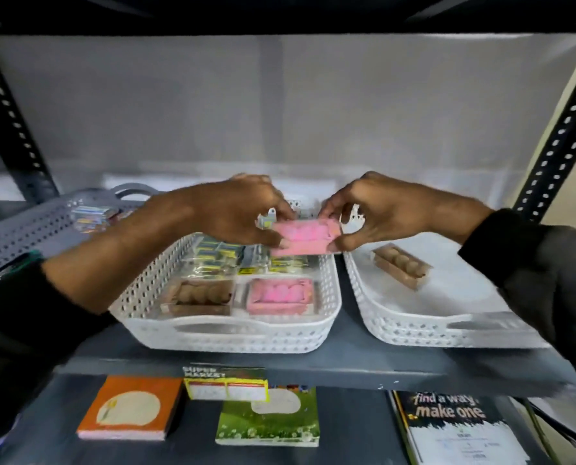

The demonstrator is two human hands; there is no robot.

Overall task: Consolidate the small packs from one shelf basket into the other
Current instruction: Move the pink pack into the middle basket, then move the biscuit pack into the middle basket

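Two white perforated baskets stand side by side on a grey shelf. The left basket (232, 333) holds a brown pack (201, 297), a pink pack (279, 295) and several yellow-labelled packs (222, 255). Only one brown pack (399, 265) lies in the right basket (410, 325). A second pink pack (305, 234) hangs above the right rear corner of the left basket. My left hand (236, 209) pinches its left end and my right hand (377, 211) pinches its right end.
A grey perforated basket (34, 229) with shiny packs sits at the far left. A price label (226, 385) hangs on the shelf's front edge. Below lie an orange notepad (130, 407), a green notepad (268, 417) and a dark booklet (451, 427). Black perforated uprights (555, 129) flank the shelf.
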